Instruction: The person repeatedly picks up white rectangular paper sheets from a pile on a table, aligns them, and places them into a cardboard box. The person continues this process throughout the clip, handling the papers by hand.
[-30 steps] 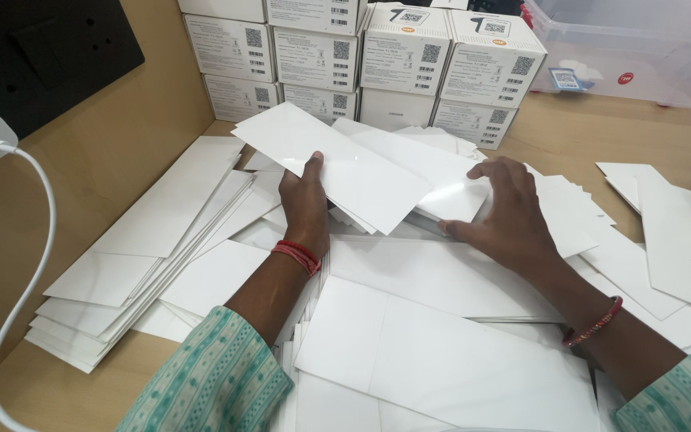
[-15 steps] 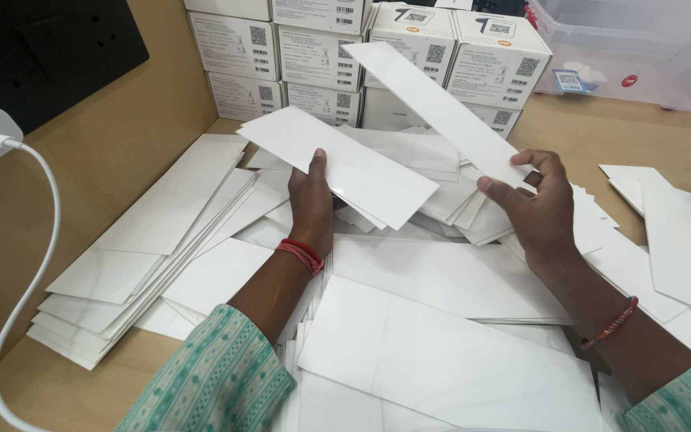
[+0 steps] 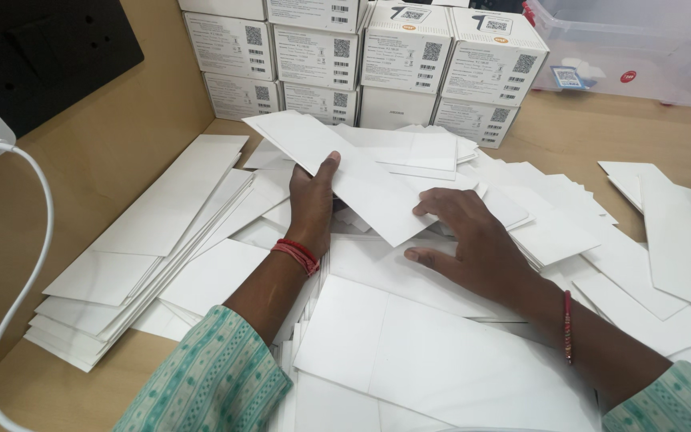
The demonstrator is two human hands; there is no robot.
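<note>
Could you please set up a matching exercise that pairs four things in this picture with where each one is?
Things:
1. left hand
2. white cable
3. clear plastic bin
4. stacked white boxes

Places:
A. far right corner of the table
B. back edge, middle
C. holding a long white card
D. hanging along the left wall

Pairs: 1-C, 2-D, 3-A, 4-B

white card sheets (image 3: 345,172); red wrist threads (image 3: 297,254); green patterned sleeves (image 3: 209,376)
</note>
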